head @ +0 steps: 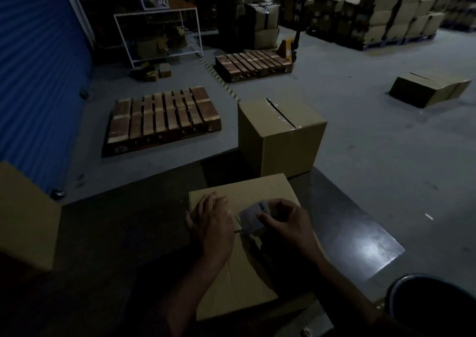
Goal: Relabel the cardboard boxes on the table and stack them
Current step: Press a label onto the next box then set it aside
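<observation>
A flat-lying cardboard box (247,189) rests on the dark table (123,233) right in front of me. My left hand (212,223) lies palm down on its top, fingers spread. My right hand (286,223) pinches a pale label (253,215), partly lifted off the box top. A second, taller taped box (280,135) stands upright at the table's far edge, just behind the first. A third box (25,215) sits at the table's left end, partly cut off by the frame.
Two wooden pallets (164,117) (253,62) lie on the grey floor beyond the table. A tipped box (427,89) lies far right. Stacked cartons (381,12), a pallet jack (289,49) and a white rack (157,35) fill the back. A dark round bin (432,303) is at bottom right.
</observation>
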Tool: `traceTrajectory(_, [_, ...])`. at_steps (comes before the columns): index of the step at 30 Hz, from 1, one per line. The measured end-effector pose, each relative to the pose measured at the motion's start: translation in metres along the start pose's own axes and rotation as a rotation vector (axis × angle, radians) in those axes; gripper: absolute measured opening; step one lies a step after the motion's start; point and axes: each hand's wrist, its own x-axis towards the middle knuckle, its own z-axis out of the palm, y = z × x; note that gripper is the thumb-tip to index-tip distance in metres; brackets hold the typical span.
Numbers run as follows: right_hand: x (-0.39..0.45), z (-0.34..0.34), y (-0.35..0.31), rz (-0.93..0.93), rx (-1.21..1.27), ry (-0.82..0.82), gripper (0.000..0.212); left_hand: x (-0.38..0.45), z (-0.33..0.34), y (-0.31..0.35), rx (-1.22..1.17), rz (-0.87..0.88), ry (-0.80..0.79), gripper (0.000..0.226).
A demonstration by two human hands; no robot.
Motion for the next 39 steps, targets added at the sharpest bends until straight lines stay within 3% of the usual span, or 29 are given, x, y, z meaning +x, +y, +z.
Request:
traceTrajectory(5, [-0.005,-0.003,-0.007,0.018,0.214,-0.055,0.006,0.001,0.004,-0.004,-0.017,0.015,0.019,0.031])
traceTrajectory(9, [-0.005,-0.011,-0.004,0.019,0.305,-0.12,0.022,0.001,-0.006,0.001,-0.001,0.007,-0.058,0.034])
traceTrajectory(13, [-0.005,-0.028,-0.008,0.081,0.364,-0.047,0.031,0.002,-0.004,-0.002,0.005,0.014,-0.046,0.032])
traceTrajectory(17, [-0.007,-0.027,-0.006,0.085,0.294,0.002,0.021,-0.002,0.002,-0.004,-0.04,0.048,0.058,0.033])
traceTrajectory(21, [-0.015,-0.03,-0.002,0.124,0.238,0.088,0.014,-0.005,-0.004,0.003,-0.011,0.082,0.012,0.034])
traceTrajectory(23, [-0.026,-0.033,-0.002,0.146,0.195,0.136,0.021,-0.006,-0.008,0.006,-0.018,0.115,-0.017,0.037])
traceTrajectory(27, [-0.055,-0.046,-0.004,0.23,0.253,0.292,0.038,-0.009,-0.012,0.022,-0.021,0.216,-0.123,0.048])
traceTrajectory(32, [-0.094,-0.076,0.0,0.241,0.303,0.528,0.042,-0.036,-0.007,0.085,-0.258,0.399,-0.282,0.054])
traceTrajectory(39, [-0.153,-0.152,0.047,0.436,0.219,0.802,0.016,-0.119,0.034,0.174,-0.554,0.716,-0.628,0.059])
